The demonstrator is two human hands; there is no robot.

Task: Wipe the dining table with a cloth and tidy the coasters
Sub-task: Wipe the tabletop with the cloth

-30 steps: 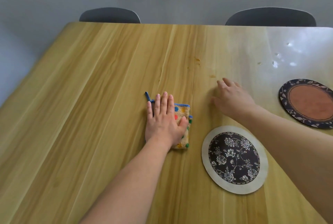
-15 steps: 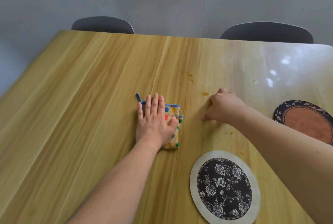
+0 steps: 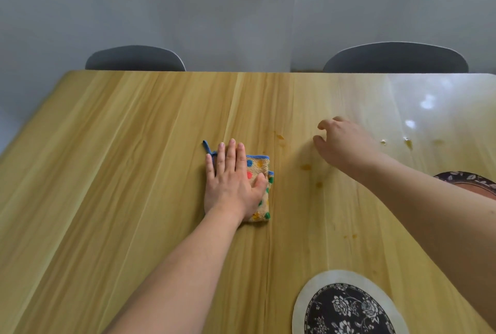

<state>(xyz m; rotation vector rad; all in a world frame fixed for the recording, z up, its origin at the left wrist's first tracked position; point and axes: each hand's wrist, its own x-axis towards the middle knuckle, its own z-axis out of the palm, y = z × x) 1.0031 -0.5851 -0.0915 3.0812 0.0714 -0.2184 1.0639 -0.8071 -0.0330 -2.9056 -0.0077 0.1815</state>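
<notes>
Pressing the cloth (image 3: pixel 259 172) flat, left hand (image 3: pixel 232 183) open; right hand (image 3: pixel 342 145) loosely curled, empty

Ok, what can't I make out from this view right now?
- Cloth: mostly under the left hand; its full extent is hidden.
- Far coaster: covered by the right forearm and cut by the right edge.
- Near coaster: cut off by the bottom edge.
- Right hand: fingertips curl away, so table contact is unclear.
</notes>
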